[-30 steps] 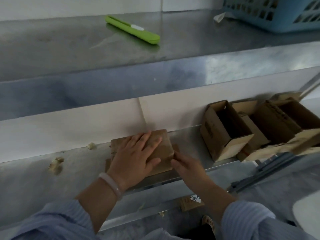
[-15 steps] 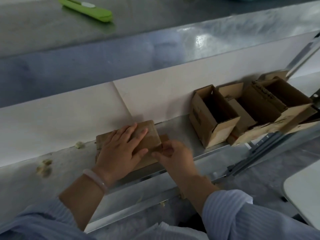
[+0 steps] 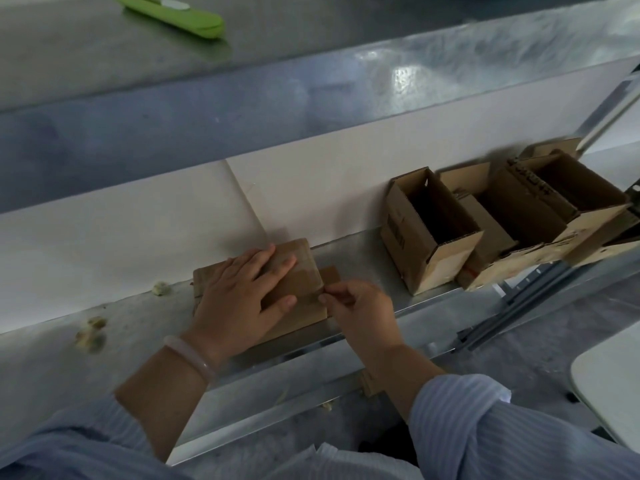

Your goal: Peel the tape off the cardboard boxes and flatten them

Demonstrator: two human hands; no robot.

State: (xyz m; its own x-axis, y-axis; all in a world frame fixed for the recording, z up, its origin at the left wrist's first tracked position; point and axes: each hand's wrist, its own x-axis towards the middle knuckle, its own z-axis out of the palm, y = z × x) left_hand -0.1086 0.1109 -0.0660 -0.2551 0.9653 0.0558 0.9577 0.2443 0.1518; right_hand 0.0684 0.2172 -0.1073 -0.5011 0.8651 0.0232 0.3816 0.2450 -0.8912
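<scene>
Steel surfaces fill the frame: an upper desk (image 3: 311, 36) carrying a green utility knife (image 3: 173, 13), and below it a lower shelf (image 3: 349, 268) backed by a white panel, where a person in pale blue striped sleeves works. On that shelf, near its front lip, lies a flattened cardboard box (image 3: 304, 271), resting on another flat piece of cardboard (image 3: 330, 274) that shows at its right side. The left hand (image 3: 242, 299), a pale bracelet (image 3: 188, 355) on its wrist, lies palm down on the box with fingers straight and spread, pressing it flat. The right hand (image 3: 360, 306) meets the box's right edge, thumb and forefinger pinched on the end of a glossy tape strip (image 3: 311, 284) there. Further right on the same shelf stand open cardboard boxes: one (image 3: 412, 258) just clear of the hands, a larger one (image 3: 561, 202) beyond it, with loose flaps between. Crumpled scraps (image 3: 90, 332) sit on the shelf to the left, one more (image 3: 161, 288) against the panel. A cardboard offcut (image 3: 370, 381) lies below the shelf.
</scene>
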